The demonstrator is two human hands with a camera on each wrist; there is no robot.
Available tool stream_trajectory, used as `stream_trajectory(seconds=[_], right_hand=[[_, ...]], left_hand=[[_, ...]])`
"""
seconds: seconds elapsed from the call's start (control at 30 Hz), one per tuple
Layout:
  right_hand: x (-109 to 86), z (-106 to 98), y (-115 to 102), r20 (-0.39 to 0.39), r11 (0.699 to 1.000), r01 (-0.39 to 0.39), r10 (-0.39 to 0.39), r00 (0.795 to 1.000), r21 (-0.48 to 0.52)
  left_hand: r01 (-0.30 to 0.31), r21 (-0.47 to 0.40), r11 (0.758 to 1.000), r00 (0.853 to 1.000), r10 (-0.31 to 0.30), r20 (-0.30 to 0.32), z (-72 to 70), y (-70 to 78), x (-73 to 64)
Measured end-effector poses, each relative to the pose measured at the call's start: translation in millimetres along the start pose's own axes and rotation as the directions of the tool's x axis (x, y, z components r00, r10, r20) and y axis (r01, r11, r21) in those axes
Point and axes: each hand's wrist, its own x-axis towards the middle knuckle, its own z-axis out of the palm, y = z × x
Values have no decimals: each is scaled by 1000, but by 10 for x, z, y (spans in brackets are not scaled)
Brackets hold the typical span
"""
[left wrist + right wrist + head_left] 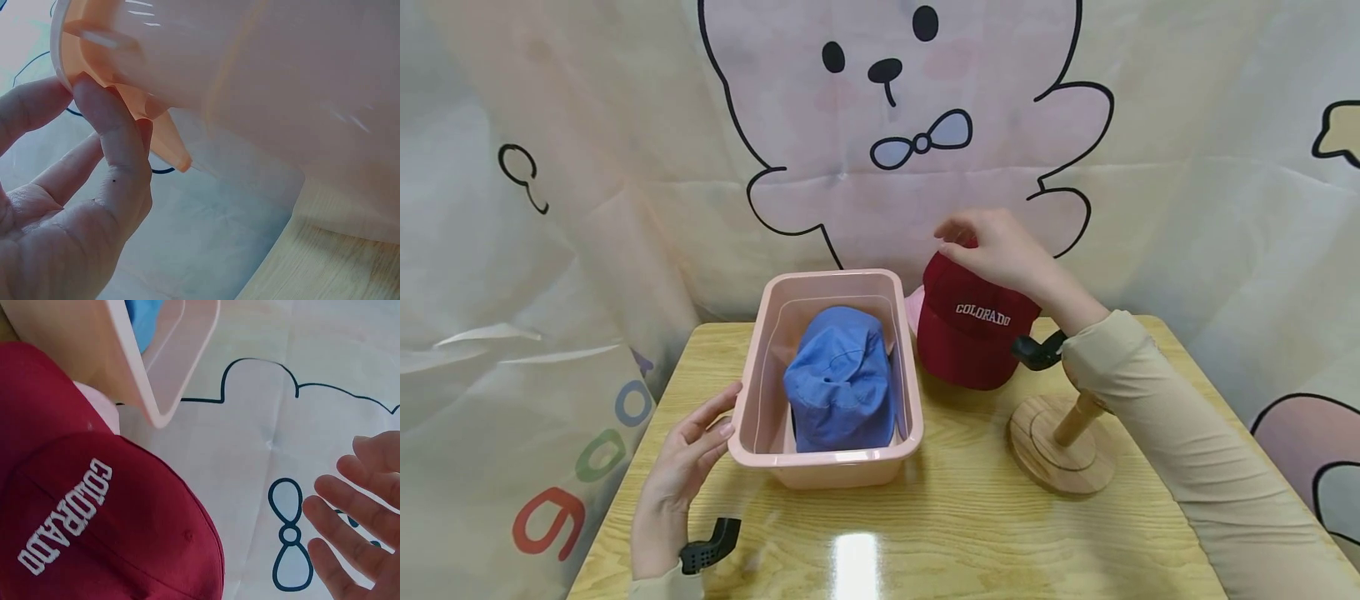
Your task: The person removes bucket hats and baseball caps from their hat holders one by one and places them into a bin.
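A blue baseball cap (pixel 841 379) lies inside a pink plastic bin (pixel 830 476) on the wooden table. With its thumb and fingers, my left hand (pixel 679 454) holds the bin's left rim; the left wrist view shows the fingertips close at the rim's edge. Just above the crown of a dark red baseball cap (pixel 958 337), lettered COLORADO, hovers my right hand (pixel 992 243). Its fingers (pixel 350 512) are loosely bent and hold nothing. The red cap stands to the right of the bin, brim downward. What supports the red cap is hidden.
Under the right forearm stands a round wooden base (pixel 1048 446) with a post, its top hidden by the sleeve. Something pink (pixel 914 307) shows between bin and red cap. The table (pixel 970 525) ends at a printed cloth backdrop (pixel 647 167).
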Motion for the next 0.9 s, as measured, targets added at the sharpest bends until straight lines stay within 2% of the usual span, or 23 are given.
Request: stream_trajectory(seconds=[0.23,0.47,0.6,0.9], right_hand=[[20,-70,76,-24,1000,-27,27,999,-4],[40,-144,166,-51,999,-30,29,998,-16],[39,-177,212,-47,998,-60,60,997,-14],[46,-180,384,-43,993,-119,119,992,10]], left_hand=[[-13,-31,999,1000,14,6,17,5,-6],[-18,-18,1000,1000,19,18,-6,-10,-7],[-24,-17,1000,1000,25,15,-5,-16,-8],[36,24,999,999,-35,-23,-4,14,-10]])
